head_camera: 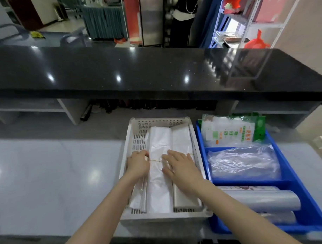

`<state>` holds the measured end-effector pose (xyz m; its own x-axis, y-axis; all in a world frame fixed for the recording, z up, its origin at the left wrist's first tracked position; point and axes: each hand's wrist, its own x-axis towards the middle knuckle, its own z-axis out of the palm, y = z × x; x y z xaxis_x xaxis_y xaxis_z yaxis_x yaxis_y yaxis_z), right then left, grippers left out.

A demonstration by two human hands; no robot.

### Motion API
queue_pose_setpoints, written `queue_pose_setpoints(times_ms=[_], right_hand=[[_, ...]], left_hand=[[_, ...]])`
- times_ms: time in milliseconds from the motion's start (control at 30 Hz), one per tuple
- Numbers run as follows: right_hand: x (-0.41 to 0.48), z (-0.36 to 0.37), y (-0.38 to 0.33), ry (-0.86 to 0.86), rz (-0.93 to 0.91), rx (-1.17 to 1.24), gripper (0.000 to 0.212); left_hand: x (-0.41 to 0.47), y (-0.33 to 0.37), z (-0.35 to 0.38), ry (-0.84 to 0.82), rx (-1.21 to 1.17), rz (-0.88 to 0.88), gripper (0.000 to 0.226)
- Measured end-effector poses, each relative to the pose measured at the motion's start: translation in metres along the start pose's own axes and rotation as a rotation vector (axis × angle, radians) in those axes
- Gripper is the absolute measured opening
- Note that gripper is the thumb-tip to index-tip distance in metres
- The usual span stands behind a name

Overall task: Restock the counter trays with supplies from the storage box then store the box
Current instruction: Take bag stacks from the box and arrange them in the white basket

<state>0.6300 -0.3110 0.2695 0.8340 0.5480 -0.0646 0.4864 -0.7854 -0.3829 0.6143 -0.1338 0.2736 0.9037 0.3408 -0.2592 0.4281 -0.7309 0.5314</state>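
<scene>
**Both hands on the banded bags in the white tray**

Nearest to me, two bare forearms reach forward over the pale grey marble-look counter point(49, 180). I see my left hand point(138, 163) curled narrow, its fingertips pinching a thin yellow rubber band point(155, 160) that runs across the middle bundle of folded white plastic bags point(158, 176). My right hand point(180, 166) lies flatter, fingers spread on the same bundle; it grips nothing that I can make out.

That bundle lies lengthwise in the white perforated plastic tray point(196, 157), between two other flat white stacks. Just beside the tray on the right stands the blue plastic divided box point(294, 199): green-printed packets in its far compartment, crumpled clear film in the middle one, rolled clear sleeves in the near one. Beyond both runs a glossy black raised countertop point(136, 71).
</scene>
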Motion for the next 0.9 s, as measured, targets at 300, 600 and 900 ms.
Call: queue_pose_setpoints(times_ms=[300,600,900], right_hand=[[-0.007,0.001,0.01,-0.049,-0.005,-0.006,0.056],[-0.014,0.0,0.015,-0.056,-0.011,-0.003,0.056],[-0.017,-0.001,0.016,-0.066,-0.036,0.008,0.058]], left_hand=[[-0.01,0.001,-0.01,-0.018,-0.373,-0.086,0.055],[-0.009,0.006,-0.009,-0.086,-0.338,-0.166,0.022],[-0.016,0.008,-0.005,-0.124,-0.384,-0.079,0.036]])
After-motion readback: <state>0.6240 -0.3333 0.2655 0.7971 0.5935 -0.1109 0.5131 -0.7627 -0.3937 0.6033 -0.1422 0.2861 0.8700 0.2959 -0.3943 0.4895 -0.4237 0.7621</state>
